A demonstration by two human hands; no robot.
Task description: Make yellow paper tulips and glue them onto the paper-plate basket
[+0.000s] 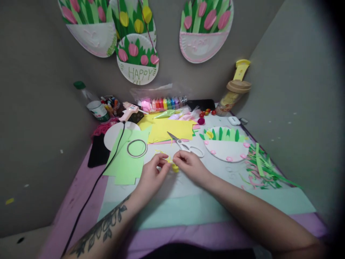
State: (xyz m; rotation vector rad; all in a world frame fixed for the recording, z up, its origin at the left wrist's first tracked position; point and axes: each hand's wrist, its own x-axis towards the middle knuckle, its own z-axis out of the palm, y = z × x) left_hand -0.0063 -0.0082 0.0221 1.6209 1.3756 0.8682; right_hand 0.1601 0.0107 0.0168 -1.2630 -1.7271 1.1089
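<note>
Fingertips nearly meeting, my left hand [155,171] and my right hand [188,165] pinch at a small yellow paper piece [175,168] over the white sheet in the middle of the table. Its exact shape is partly hidden by the fingers, and a pale bit shows between them. Just beyond my right hand lie scissors [185,145] with white handles, their blades spread over the yellow paper [172,129]. Thin yellow scraps rest near my left fingertips. To the left of that hand, a roll of tape [137,155] sits on light green paper [124,169].
A paper-plate basket [225,150] and a pile of green and pink paper strips [262,169] lie at right. Behind stand a glue gun [129,111] with its cord trailing left, a bottle [94,106], colored clay packs [167,103] and a lidded cup [233,97].
</note>
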